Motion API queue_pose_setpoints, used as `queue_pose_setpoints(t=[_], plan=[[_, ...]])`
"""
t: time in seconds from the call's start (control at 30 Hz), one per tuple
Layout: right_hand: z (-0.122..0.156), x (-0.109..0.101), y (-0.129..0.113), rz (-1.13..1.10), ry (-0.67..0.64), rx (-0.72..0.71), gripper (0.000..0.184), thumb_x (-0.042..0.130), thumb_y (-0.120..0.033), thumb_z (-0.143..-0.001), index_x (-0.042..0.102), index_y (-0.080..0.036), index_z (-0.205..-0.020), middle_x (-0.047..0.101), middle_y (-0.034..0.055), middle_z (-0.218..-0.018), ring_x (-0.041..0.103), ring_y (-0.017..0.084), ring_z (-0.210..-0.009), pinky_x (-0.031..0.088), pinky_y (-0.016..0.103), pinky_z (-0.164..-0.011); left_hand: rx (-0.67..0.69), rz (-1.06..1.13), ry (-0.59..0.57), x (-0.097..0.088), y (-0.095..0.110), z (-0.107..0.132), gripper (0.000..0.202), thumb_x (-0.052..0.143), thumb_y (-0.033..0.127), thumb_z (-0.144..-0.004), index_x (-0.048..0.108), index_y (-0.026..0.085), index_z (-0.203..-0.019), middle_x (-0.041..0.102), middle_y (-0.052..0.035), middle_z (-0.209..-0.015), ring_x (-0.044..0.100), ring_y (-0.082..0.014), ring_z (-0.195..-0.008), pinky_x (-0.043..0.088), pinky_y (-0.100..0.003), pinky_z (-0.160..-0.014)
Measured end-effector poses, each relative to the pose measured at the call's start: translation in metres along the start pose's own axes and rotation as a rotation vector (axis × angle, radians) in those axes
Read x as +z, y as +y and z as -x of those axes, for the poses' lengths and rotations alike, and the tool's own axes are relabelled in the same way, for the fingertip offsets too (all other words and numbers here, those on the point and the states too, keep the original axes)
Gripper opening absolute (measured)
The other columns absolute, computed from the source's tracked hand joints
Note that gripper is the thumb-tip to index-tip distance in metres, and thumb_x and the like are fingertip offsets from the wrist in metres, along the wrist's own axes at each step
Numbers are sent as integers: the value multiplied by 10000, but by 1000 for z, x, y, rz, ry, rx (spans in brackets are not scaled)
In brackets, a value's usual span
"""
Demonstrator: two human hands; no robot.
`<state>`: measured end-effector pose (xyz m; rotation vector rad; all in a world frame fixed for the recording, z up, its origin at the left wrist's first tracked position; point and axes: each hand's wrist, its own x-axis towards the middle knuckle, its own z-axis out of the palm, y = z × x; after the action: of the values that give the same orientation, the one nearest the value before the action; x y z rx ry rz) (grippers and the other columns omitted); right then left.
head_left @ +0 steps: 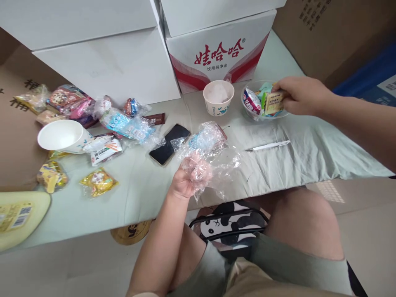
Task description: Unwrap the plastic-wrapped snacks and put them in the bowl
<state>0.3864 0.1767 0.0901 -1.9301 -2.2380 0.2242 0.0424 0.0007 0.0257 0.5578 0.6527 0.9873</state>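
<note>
My left hand (pixel 195 173) is closed around a clear plastic bag (pixel 227 163), above the table's front edge. Through the crinkled film show a light-blue printed part and something reddish-brown. My right hand (pixel 298 97) pinches a small yellow snack packet (pixel 274 103) at the bowl on the right. That clear bowl (pixel 262 118) holds several wrapped snacks, among them a purple-and-white packet (pixel 252 102). Left of it stands a paper cup (pixel 218 108) with crumpled clear plastic inside. A white pen (pixel 268 146) lies between my hands, nearer the table's middle.
A black phone (pixel 169 144) lies left of my left hand. Several snack packets, a light-blue bag (pixel 130 126) and a white paper bowl (pixel 63 138) crowd the left side. White boxes (pixel 107 68) stand along the back. A pale yellow bottle (pixel 23 218) lies at the left front.
</note>
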Motion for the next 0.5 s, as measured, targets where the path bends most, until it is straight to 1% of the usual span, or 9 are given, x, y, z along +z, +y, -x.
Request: queue_pose_setpoints(t=[0.07, 0.13, 0.23, 0.3, 0.37, 0.4, 0.43, 0.5], plan=[[3, 2, 2, -65, -14, -114, 494, 613, 76, -689, 731, -151, -1112, 687, 92, -1305, 629, 141, -1112, 408, 333, -894, 31, 50, -27, -3, 0, 1, 571, 888, 366, -493, 352, 218, -623, 260, 61, -513, 287, -78, -453, 188, -243, -404], [5, 2, 6, -124, 2, -176, 549, 658, 96, -634, 745, -182, -1099, 659, 103, -1351, 625, 163, -1139, 420, 361, -936, 53, 58, -40, -4, -1, 1, 502, 867, 336, -524, 392, 221, -636, 279, 59, -531, 304, -84, -471, 226, -256, -433], [8, -10, 8, -147, 57, -156, 441, 649, 89, -642, 763, -195, -960, 658, 78, -1354, 612, 152, -1169, 415, 365, -947, 69, 1, -24, 0, -2, 1, 505, 841, 346, -552, 361, 221, -645, 266, 65, -538, 289, -78, -463, 224, -263, -441], [11, -24, 8, -118, 140, -130, 410, 599, 99, -659, 754, -171, -926, 663, 61, -1346, 599, 136, -1182, 407, 340, -917, 70, -23, 0, 4, -1, 0, 554, 839, 354, -543, 310, 220, -643, 234, 72, -526, 270, -73, -451, 203, -259, -431], [14, -36, 7, -70, 238, -83, 362, 574, 64, -684, 745, -147, -924, 704, 31, -1274, 613, 138, -1141, 396, 361, -855, 70, 4, 19, 8, 0, -1, 591, 849, 331, -515, 281, 219, -634, 214, 77, -509, 256, -69, -444, 187, -252, -422], [16, -41, 7, -36, 270, -72, 315, 566, 15, -714, 742, -140, -924, 729, 5, -1214, 620, 145, -1116, 385, 386, -827, 67, 28, 24, 10, 1, -2, 599, 854, 314, -499, 277, 217, -627, 217, 78, -499, 250, -66, -438, 178, -248, -415], [17, -45, 7, 7, 284, -80, 277, 543, -47, -752, 741, -141, -921, 747, -22, -1147, 624, 151, -1095, 369, 412, -805, 63, 49, 31, 11, 1, -2, 601, 857, 296, -483, 277, 216, -620, 225, 79, -491, 243, -63, -431, 168, -243, -407], [20, -49, 8, 136, 251, -168, 295, 475, -130, -810, 750, -162, -914, 764, -43, -1025, 628, 156, -1075, 351, 434, -791, 50, 74, 43, 12, 2, -2, 590, 852, 265, -462, 283, 213, -609, 251, 79, -482, 238, -58, -417, 165, -234, -393]])
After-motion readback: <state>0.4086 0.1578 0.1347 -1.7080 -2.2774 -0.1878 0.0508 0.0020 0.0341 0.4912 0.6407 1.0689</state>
